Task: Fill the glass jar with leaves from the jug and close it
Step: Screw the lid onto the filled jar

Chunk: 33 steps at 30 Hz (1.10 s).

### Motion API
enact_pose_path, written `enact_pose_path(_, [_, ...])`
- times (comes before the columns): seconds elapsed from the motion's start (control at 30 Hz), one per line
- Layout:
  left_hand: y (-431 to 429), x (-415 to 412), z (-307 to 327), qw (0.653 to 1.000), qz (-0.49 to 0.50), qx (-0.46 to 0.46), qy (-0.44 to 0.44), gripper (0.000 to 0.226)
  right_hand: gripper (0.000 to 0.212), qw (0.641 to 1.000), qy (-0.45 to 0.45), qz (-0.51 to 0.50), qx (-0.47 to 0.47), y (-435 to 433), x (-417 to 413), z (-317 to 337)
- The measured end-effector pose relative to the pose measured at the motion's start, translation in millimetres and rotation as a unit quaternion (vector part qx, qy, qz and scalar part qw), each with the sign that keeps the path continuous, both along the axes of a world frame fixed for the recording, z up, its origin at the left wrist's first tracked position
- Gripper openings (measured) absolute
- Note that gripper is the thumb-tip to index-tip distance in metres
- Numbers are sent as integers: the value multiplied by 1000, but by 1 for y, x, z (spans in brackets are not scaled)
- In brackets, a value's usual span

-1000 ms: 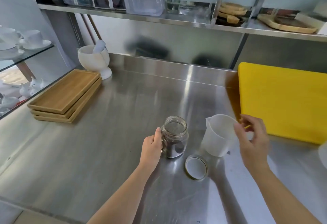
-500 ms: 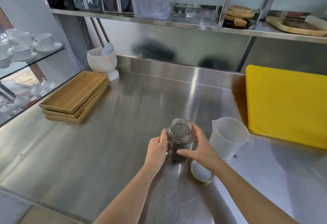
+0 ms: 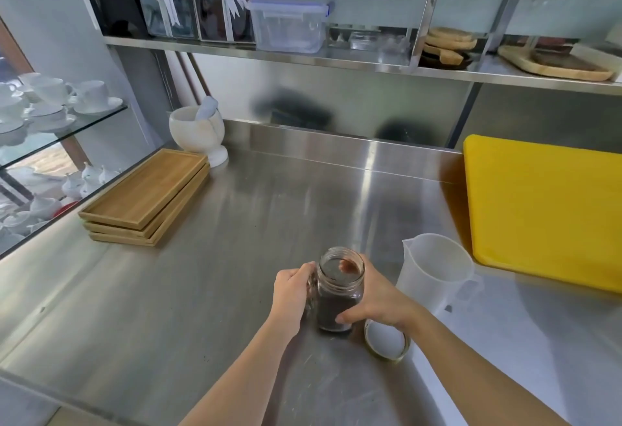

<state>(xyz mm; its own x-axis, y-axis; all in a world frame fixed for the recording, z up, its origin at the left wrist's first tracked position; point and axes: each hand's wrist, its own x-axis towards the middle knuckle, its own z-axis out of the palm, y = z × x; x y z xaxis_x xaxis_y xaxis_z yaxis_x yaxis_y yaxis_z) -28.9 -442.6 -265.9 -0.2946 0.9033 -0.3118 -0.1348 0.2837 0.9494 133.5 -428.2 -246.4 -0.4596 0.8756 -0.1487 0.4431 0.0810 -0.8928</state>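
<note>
The glass jar point(image 3: 340, 301) stands upright on the steel counter, uncapped, with dark leaves filling its lower half. My left hand point(image 3: 292, 291) grips its handle on the left side. My right hand point(image 3: 377, 294) wraps around the jar's right side, thumb low at the front and fingers behind the glass. The round metal lid point(image 3: 387, 339) lies flat on the counter just right of the jar, below my right wrist. The translucent white plastic jug point(image 3: 434, 270) stands upright to the right, untouched; I see no leaves inside it.
A yellow cutting board point(image 3: 545, 210) lies at the right, behind the jug. Stacked wooden trays point(image 3: 144, 200) and a white mortar with pestle point(image 3: 198, 132) sit at the left back. A glass shelf with white cups point(image 3: 57, 99) borders the left edge.
My right hand left the jug's handle, crossed to the left and closed around the jar's right side. My left hand stayed on the jar's handle. The view tilted upward.
</note>
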Motion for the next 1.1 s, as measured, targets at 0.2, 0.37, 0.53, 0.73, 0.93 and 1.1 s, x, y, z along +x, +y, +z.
enact_pose_path(0.2, [6, -8, 43, 993, 8, 114, -1, 34, 85, 991, 106, -62, 52, -17, -9, 28])
enact_pose_path(0.37, [11, -34, 91, 962, 35, 264, 60, 20, 81, 964, 205, -122, 117, -22, -9, 51])
enact_pose_path(0.53, [10, -57, 99, 952, 222, 209, 27, 28, 84, 958, 220, -137, 124, -28, -4, 51])
enact_pose_path(0.73, [-13, -26, 85, 964, 168, 203, -24, 36, 83, 959, 237, -130, 89, -38, -11, 41])
enact_pose_path(0.93, [-23, 0, 69, 980, 1, 190, 59, 36, 84, 957, 241, -140, 85, -41, -10, 36])
enact_pose_path(1.1, [-12, -22, 83, 937, 245, 250, 19, 43, 82, 951, 248, -155, 100, -42, -2, 35])
